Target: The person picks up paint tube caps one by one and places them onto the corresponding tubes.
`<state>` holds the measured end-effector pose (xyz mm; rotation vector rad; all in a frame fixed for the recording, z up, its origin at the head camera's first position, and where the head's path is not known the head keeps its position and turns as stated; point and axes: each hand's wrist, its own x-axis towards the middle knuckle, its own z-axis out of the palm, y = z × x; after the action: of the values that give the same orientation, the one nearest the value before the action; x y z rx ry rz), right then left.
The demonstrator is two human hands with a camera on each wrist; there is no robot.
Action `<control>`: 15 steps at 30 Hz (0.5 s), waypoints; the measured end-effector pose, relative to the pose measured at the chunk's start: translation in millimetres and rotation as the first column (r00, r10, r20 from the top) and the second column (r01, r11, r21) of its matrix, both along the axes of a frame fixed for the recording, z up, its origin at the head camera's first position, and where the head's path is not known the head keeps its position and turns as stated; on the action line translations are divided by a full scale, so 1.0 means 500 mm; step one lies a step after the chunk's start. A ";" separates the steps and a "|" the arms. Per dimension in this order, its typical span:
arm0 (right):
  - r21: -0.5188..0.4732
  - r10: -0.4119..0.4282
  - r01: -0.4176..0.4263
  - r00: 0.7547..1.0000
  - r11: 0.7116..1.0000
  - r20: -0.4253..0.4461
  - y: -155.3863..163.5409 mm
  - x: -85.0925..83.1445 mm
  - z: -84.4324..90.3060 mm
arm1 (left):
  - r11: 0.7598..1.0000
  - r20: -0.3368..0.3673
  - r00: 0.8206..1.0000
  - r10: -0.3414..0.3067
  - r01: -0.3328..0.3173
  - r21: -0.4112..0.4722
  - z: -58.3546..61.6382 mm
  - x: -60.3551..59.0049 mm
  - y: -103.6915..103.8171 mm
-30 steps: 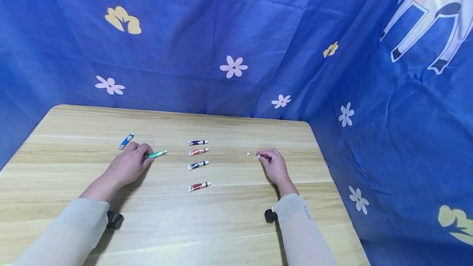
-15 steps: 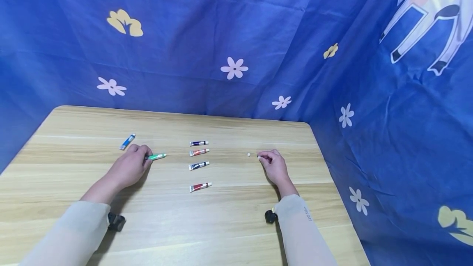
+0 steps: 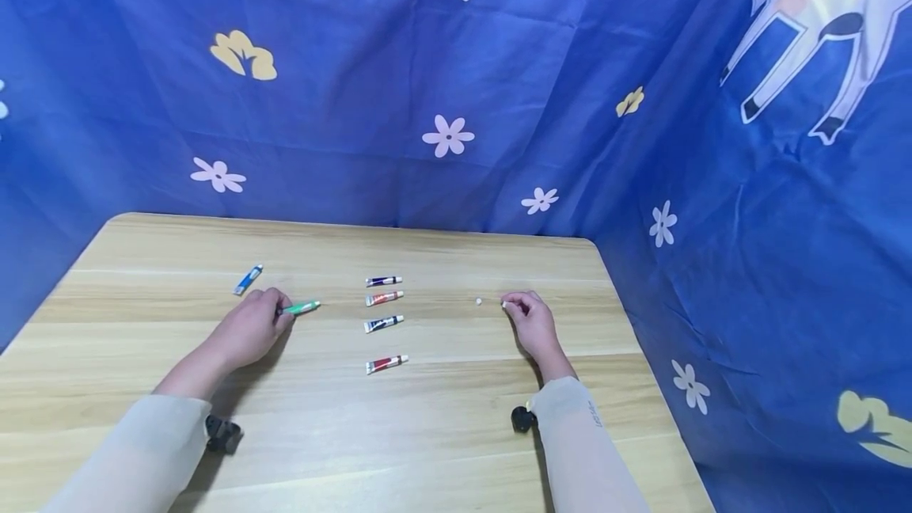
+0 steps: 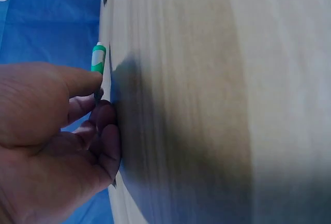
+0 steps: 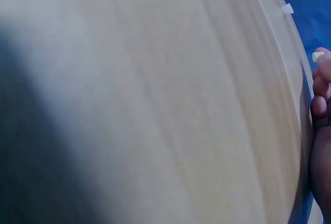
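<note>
My left hand [image 3: 249, 324] pinches a small green paint tube [image 3: 302, 307] by its rear end, between thumb and fingers. In the left wrist view, the green tube's white-tipped end [image 4: 98, 53] points away from the fingertips, close over the wood. Over on the right, my right hand [image 3: 533, 326] pinches a tiny white cap [image 3: 504, 305] between thumb and forefinger; the right wrist view shows this cap [image 5: 318, 56] at the fingertips. Another small white cap [image 3: 478, 302] lies on the table just left of that hand. Beyond the left hand lies a blue paint tube [image 3: 248, 279], set slantwise.
Mid-table, several paint tubes form a column: a dark purple tube [image 3: 383, 281], an orange-red tube [image 3: 384, 298], a dark blue tube [image 3: 383, 324] and a red tube [image 3: 387, 364]. A blue patterned curtain [image 3: 328, 117] hangs behind the wooden table [image 3: 427, 442] and along its right side.
My right hand has shifted slightly right with the white cap, widening its distance from the loose cap. The green tube has moved slightly left with my left hand. The head view has tilted a little.
</note>
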<state>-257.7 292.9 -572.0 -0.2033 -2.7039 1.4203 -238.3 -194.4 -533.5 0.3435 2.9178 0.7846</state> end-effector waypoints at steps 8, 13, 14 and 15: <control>-0.088 -0.042 0.041 0.999 0.995 -0.008 0.004 0.004 0.000 | 0.998 0.003 1.000 0.011 -0.011 0.063 0.006 0.008 -0.009; -0.144 -0.063 0.063 0.998 0.988 0.006 0.007 0.006 0.001 | 0.997 0.014 1.000 0.025 -0.026 0.076 0.008 0.023 -0.008; -0.156 -0.066 0.067 0.998 0.985 0.013 0.008 0.006 0.001 | 0.997 0.015 0.999 0.028 -0.029 0.076 0.009 0.026 -0.007; -0.169 -0.070 0.072 0.997 0.983 0.019 0.008 0.007 0.001 | 0.996 0.016 0.999 0.031 -0.032 0.080 0.009 0.030 -0.007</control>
<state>-254.4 297.1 -571.7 -0.3182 -2.5576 1.6331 -223.5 -197.8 -529.1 0.2984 2.8905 0.9069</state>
